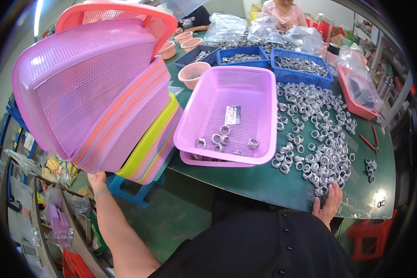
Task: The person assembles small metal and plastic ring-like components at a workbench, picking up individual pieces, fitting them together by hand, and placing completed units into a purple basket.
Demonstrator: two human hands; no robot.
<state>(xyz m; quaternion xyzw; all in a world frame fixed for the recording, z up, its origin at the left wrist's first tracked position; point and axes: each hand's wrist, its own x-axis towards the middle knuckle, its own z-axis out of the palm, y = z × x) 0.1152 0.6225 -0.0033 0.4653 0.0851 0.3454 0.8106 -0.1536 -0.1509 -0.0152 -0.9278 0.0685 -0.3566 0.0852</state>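
Above the left hand [97,180] (touching, closure not discernible): nested stack of multicoloured perforated plastic baskets [125,125]; beside the loosely spread, unladen right hand [328,205]: silvery ring-shaped metal parts [326,162].

Black top [250,241], small dark buttons [289,248], thin left-wrist bracelet [101,192]

No words or numbers can be read. A small rectangular label [232,115], pale with dark patches, sits at the middle of the frame against the mesh of the pink basket [223,103]; its print is too small to make out. At upper centre, a co-worker's black top [199,17] bears a pale, blurred mark. At the left, a yellow patterned package [61,170] shows markings too distorted to decipher.
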